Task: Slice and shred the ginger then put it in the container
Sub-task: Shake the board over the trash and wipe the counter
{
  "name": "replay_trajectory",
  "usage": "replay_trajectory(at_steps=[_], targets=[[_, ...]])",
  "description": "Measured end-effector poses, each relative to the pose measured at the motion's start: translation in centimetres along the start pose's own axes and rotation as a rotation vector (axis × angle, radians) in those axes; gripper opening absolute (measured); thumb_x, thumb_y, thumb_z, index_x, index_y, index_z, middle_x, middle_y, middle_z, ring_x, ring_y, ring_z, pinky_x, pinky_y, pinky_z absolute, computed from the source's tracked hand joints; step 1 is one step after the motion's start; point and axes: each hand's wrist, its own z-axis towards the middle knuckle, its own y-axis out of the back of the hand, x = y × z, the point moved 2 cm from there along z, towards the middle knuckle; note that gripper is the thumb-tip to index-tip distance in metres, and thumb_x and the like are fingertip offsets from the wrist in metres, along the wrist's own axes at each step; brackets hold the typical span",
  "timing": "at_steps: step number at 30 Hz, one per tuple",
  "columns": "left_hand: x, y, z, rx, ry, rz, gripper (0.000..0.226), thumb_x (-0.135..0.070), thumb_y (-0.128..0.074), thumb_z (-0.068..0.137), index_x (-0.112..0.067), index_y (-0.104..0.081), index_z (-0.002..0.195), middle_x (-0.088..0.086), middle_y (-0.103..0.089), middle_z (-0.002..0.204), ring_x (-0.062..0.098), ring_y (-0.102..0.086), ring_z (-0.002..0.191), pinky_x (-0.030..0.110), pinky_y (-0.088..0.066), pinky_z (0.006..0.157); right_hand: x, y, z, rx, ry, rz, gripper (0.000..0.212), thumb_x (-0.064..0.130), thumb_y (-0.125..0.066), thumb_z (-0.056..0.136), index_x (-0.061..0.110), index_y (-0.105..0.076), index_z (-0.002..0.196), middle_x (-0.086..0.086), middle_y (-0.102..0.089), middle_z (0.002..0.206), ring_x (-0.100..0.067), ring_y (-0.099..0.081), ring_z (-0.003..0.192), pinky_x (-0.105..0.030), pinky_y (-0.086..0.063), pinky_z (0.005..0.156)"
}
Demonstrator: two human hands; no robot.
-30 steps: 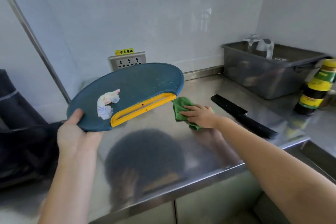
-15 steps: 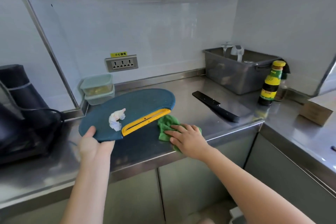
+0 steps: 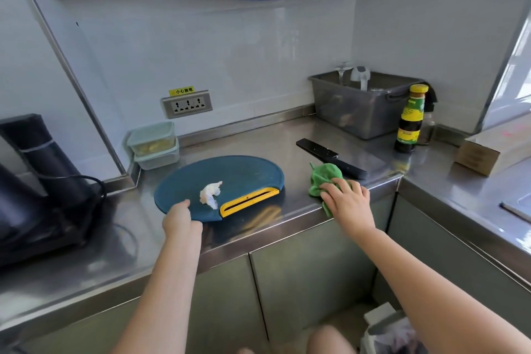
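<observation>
Your left hand (image 3: 181, 217) clamps near rim of blue cutting board (image 3: 230, 178) on steel surface (image 3: 287, 210). Right hand (image 3: 346, 198) flat, fingers spread on green cloth (image 3: 323, 178). Stacked lidded containers (image 3: 153, 141) at board's 10 o'clock; knife (image 3: 330, 158) at 2 o'clock.

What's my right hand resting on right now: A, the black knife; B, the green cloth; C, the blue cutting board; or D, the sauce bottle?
B: the right hand lies flat on the green cloth on the steel counter, while the black knife lies untouched just behind it.
</observation>
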Motion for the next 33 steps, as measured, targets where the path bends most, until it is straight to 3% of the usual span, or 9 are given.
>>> replay_trajectory(at_steps=[5,9,12,16,20,24,26,29,33], targets=[[1.1,1.7,1.2,-0.133,-0.379,0.682,0.062,-0.011,-0.062,0.082,-0.007,-0.032,0.136,0.016,-0.038,0.139,0.037,-0.049,0.118,0.046,-0.044,0.099,-1.1,1.5,-0.5,0.357,0.261,0.072,0.052,0.033,-0.047,0.092,0.043,-0.034,0.142,0.013,-0.023,0.153,-0.023,-0.018,0.138,-0.041,-0.009,0.112],[2.1,1.1,1.2,-0.092,-0.452,1.034,0.084,-0.022,-0.066,0.084,0.000,-0.014,0.147,0.020,-0.015,0.152,0.039,-0.021,0.137,0.049,-0.023,0.113,-1.3,1.8,-0.4,0.341,0.463,-0.075,0.068,0.018,-0.059,0.088,0.044,-0.030,0.143,0.010,-0.024,0.154,-0.026,-0.029,0.131,-0.043,-0.026,0.107],[2.4,-0.3,-0.4,-0.064,-0.495,1.175,0.088,-0.026,-0.062,0.088,-0.007,-0.002,0.150,0.020,0.005,0.156,0.038,0.001,0.143,0.051,-0.008,0.116,-1.8,1.1,-0.5,0.221,0.426,-0.069,0.073,0.014,-0.074,0.075,0.043,-0.045,0.135,0.006,-0.051,0.136,-0.028,-0.047,0.108,-0.043,-0.044,0.085],[3.0,-3.2,-4.1,0.114,-0.836,1.258,0.071,-0.018,-0.057,0.092,-0.009,-0.017,0.149,0.018,0.005,0.157,0.033,0.006,0.144,0.047,-0.004,0.117,-5.3,0.2,-2.4,-0.027,0.216,0.031,0.084,-0.007,-0.075,0.059,0.035,-0.051,0.127,-0.003,-0.055,0.122,-0.027,-0.040,0.099,-0.041,-0.046,0.075],[5.9,-8.2,-7.7,0.566,-1.080,1.192,0.042,-0.009,-0.053,0.092,-0.013,-0.048,0.133,0.008,-0.038,0.144,0.021,-0.036,0.134,0.032,-0.029,0.109,-9.4,0.2,-3.7,-0.119,-0.050,0.095,0.088,-0.016,-0.071,0.058,0.028,-0.051,0.131,-0.010,-0.056,0.114,-0.028,-0.044,0.086,-0.039,-0.047,0.076],[11.5,-14.3,-9.4,0.827,-0.869,1.383,0.019,-0.020,-0.051,0.094,-0.010,-0.065,0.101,0.004,-0.067,0.094,0.019,-0.066,0.080,0.031,-0.053,0.080,-10.2,1.9,-4.4,0.036,-0.228,0.160,0.062,0.012,-0.066,0.073,0.027,-0.050,0.131,0.002,-0.057,0.109,-0.024,-0.055,0.091,-0.031,-0.045,0.067],[14.2,-17.1,-9.5,0.779,-0.702,1.515,0.039,-0.037,-0.047,0.094,-0.004,-0.064,0.084,0.008,-0.070,0.073,0.022,-0.068,0.065,0.033,-0.057,0.072,-10.9,3.2,-4.5,0.033,-0.372,0.236,0.051,0.020,-0.065,0.075,0.029,-0.054,0.124,0.006,-0.059,0.107,-0.022,-0.057,0.094,-0.029,-0.044,0.067],[17.4,-21.2,-10.1,0.757,-0.604,1.654,0.045,-0.050,-0.047,0.091,-0.008,-0.058,0.081,0.007,-0.068,0.075,0.025,-0.069,0.069,0.028,-0.054,0.068,-11.2,5.3,-4.3,0.027,-0.459,0.320,0.045,0.019,-0.067,0.075,0.029,-0.056,0.118,0.008,-0.060,0.105,-0.019,-0.056,0.092,-0.028,-0.043,0.070],[20.3,-24.9,-9.8,0.771,-0.622,1.850,0.052,-0.051,-0.051,0.086,-0.005,-0.062,0.110,0.012,-0.069,0.105,0.028,-0.065,0.096,0.031,-0.048,0.077,-11.5,7.7,-3.8,-0.041,-0.489,0.403,0.048,0.014,-0.068,0.073,0.030,-0.057,0.117,0.008,-0.059,0.099,-0.016,-0.054,0.089,-0.029,-0.043,0.072]])
